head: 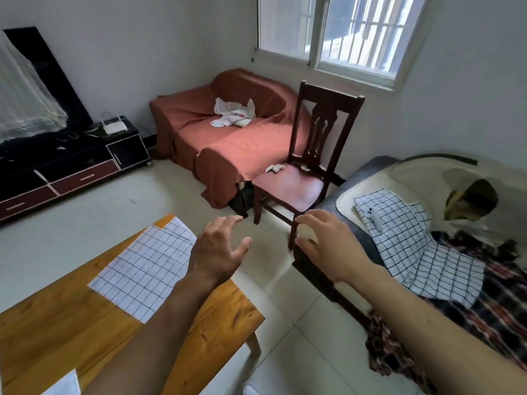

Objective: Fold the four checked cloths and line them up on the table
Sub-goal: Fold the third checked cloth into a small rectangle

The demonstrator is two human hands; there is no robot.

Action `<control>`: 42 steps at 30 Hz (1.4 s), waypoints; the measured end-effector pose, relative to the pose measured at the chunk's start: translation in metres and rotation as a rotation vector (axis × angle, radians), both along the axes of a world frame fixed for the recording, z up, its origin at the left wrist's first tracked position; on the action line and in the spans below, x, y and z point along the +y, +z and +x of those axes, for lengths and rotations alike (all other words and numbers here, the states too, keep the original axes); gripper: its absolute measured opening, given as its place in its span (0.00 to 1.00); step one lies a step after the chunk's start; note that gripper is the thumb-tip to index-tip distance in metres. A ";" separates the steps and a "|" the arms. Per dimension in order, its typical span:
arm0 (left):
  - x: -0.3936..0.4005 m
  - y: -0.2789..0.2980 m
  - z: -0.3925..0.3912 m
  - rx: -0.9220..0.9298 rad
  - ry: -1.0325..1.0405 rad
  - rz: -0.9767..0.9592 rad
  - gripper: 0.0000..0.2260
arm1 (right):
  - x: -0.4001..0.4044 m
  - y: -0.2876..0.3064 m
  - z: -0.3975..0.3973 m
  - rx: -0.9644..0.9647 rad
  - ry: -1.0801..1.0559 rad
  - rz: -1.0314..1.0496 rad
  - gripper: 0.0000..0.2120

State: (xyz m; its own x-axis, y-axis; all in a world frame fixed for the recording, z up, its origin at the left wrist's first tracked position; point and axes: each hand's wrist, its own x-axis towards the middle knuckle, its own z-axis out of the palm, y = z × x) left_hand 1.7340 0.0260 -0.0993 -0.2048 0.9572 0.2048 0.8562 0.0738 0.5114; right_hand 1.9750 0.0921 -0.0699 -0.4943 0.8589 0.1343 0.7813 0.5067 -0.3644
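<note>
Fingers spread and loosely curved on both hands, holding nothing. Left hand (219, 252) hangs over the table's (71, 315) far right edge; right hand (322, 246) is out past that edge, over the floor, apart from the table. One folded checked cloth (142, 266) lies flat on the table, just left of the left hand. Unfolded checked cloths (410, 240) are draped on a couch (356, 178) well right of the table. White cloth corner (65, 386) at table's near edge.
</note>
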 end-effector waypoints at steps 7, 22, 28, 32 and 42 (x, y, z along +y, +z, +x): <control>0.054 -0.009 -0.067 -0.079 0.129 0.045 0.24 | 0.078 -0.001 -0.065 -0.096 0.039 -0.003 0.23; 0.077 -0.060 -0.152 -0.111 0.621 -0.125 0.18 | 0.223 -0.060 -0.229 -0.103 0.531 -0.127 0.24; 0.082 -0.064 -0.127 -0.162 0.878 -0.176 0.17 | 0.270 -0.072 -0.273 -0.146 0.848 -0.173 0.23; 0.072 -0.065 -0.108 -0.174 1.027 -0.209 0.16 | 0.277 -0.084 -0.299 -0.184 1.011 -0.146 0.23; 0.005 -0.113 -0.077 -0.302 1.208 -0.283 0.15 | 0.241 -0.141 -0.309 -0.332 1.152 -0.247 0.24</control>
